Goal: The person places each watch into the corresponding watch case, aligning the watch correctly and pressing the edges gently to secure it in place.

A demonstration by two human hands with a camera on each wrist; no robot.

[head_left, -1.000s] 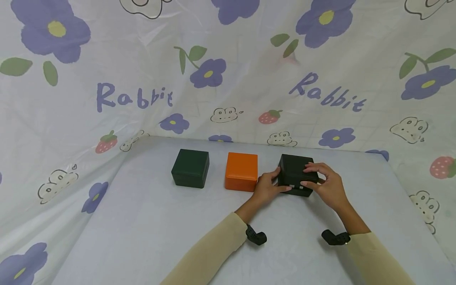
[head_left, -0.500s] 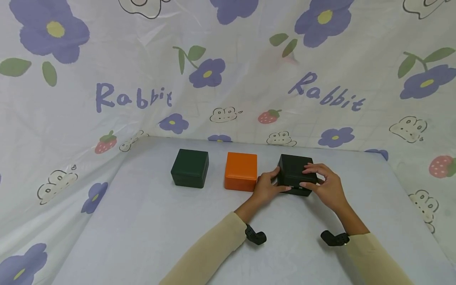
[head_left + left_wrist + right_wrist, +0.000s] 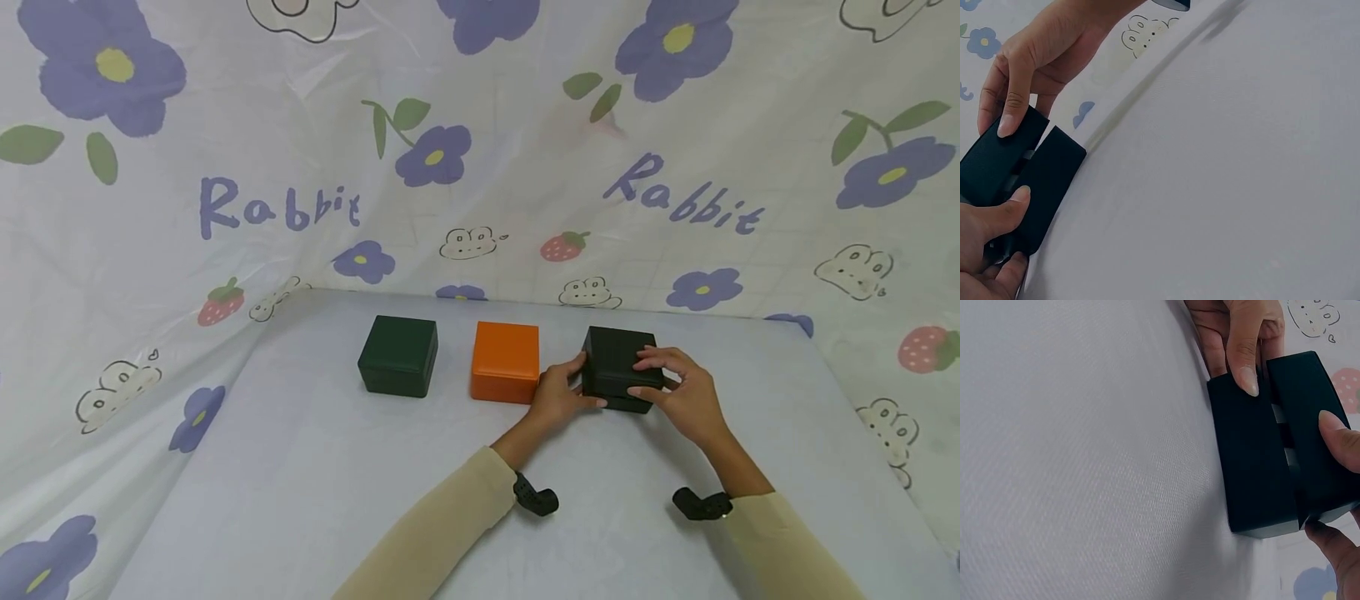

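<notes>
A black box (image 3: 617, 357) rests on the white surface, at the right end of a row of three. My left hand (image 3: 557, 395) grips its lower part at the left side, thumb along the front. At the right, my right hand (image 3: 692, 398) pinches the lid, with fingers on top and thumb at the front edge. In the right wrist view a narrow gap parts the lid (image 3: 1311, 406) from the base (image 3: 1249, 462), and small light pieces show within it. The same gap appears in the left wrist view beside the left thumb (image 3: 1007, 215). The inside of the box is hidden.
An orange box (image 3: 506, 358) stands just left of my left hand, and a dark green box (image 3: 398, 354) farther left. Behind the white tabletop (image 3: 360, 492) hangs a cloth (image 3: 510, 192) printed with flowers and rabbits.
The lid of the black box has come down, so the front gap and its light pieces no longer show in the head view. Both hands keep their holds; the other boxes stay put.
</notes>
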